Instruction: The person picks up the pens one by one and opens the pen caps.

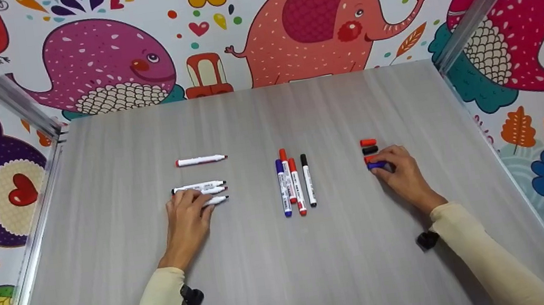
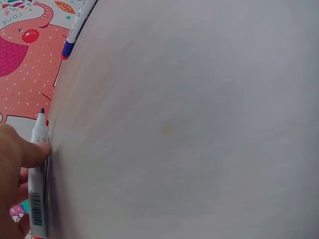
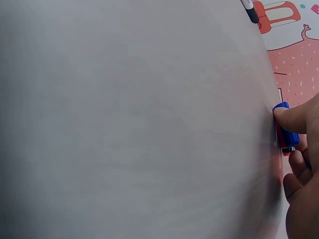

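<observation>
My left hand [image 1: 188, 227] pinches a white uncapped marker [image 2: 38, 174] with a dark blue tip, low at the table on the left. Just beyond it lie two more uncapped markers, one with a black end [image 1: 199, 186] and one with a reddish tip [image 1: 219, 189], partly behind the fingers. Over on the right, my right hand [image 1: 404, 176] holds a blue marker cap [image 3: 288, 129] between thumb and finger. Beside that cap, a red cap [image 1: 368, 159] is mostly hidden by the hand. A black cap [image 1: 370, 150] and another red cap [image 1: 368, 142] lie farther back.
Between the hands lie several capped markers: a blue one [image 1: 284, 188], two red ones [image 1: 298, 186] and a black one [image 1: 308, 179]. Another uncapped marker [image 1: 201, 160] lies farther back on the left. Printed walls and metal posts border the grey table [image 1: 268, 275].
</observation>
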`<action>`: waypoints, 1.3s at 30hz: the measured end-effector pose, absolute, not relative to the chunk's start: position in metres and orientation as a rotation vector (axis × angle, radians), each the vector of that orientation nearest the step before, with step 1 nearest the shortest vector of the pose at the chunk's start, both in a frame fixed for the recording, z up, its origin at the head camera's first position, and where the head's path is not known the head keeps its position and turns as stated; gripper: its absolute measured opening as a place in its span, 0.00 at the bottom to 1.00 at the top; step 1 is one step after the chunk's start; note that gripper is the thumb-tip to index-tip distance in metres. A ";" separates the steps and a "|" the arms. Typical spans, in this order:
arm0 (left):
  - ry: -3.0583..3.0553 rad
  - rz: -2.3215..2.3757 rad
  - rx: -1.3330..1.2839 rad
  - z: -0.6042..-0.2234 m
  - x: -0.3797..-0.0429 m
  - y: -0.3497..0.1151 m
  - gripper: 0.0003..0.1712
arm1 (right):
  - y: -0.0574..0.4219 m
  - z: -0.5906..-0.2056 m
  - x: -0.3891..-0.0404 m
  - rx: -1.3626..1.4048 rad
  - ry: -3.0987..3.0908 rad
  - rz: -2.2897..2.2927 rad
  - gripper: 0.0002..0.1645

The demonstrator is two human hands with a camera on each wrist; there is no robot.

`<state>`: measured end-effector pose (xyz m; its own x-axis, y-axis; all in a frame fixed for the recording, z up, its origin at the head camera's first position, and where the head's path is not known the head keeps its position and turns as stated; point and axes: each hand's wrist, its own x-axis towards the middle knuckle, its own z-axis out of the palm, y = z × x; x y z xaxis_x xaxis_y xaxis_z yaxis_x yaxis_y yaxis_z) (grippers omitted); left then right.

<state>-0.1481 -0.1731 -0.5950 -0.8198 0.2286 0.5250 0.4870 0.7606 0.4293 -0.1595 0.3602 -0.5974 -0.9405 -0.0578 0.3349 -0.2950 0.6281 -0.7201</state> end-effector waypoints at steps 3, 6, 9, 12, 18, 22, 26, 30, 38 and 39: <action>-2.506 -0.784 -0.544 -0.595 -0.148 -0.173 0.11 | 0.360 -0.598 -0.159 0.275 -2.572 1.217 0.16; -2.512 -0.790 -0.538 -0.594 -0.148 -0.173 0.12 | 0.360 -0.596 -0.159 0.268 -2.574 1.209 0.15; -2.519 -0.803 -0.529 -0.592 -0.147 -0.173 0.12 | 0.360 -0.595 -0.158 0.262 -2.580 1.206 0.14; -2.525 -0.810 -0.522 -0.591 -0.147 -0.173 0.12 | 0.359 -0.593 -0.158 0.257 -2.587 1.212 0.13; -2.535 -0.825 -0.518 -0.590 -0.145 -0.172 0.12 | 0.359 -0.591 -0.157 0.244 -2.588 1.236 0.14; -2.531 -0.839 -0.517 -0.589 -0.144 -0.172 0.12 | 0.358 -0.590 -0.156 0.242 -2.582 1.235 0.13; -2.519 -0.836 -0.528 -0.587 -0.141 -0.172 0.12 | 0.356 -0.588 -0.156 0.276 -2.558 1.246 0.13; -2.513 -0.855 -0.531 -0.585 -0.136 -0.169 0.11 | 0.353 -0.586 -0.156 0.319 -2.533 1.267 0.13; -2.510 -0.951 -0.541 -0.579 -0.129 -0.156 0.10 | 0.341 -0.584 -0.157 0.396 -2.498 1.282 0.10; -2.510 -0.962 -0.544 -0.580 -0.128 -0.154 0.10 | 0.339 -0.584 -0.157 0.411 -2.492 1.283 0.10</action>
<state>-0.1276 -0.1541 -0.5796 -0.8459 0.2128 0.4890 0.4852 0.6878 0.5399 -0.1570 0.3391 -0.5842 -0.9117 -0.1119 0.3953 -0.3868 0.5583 -0.7340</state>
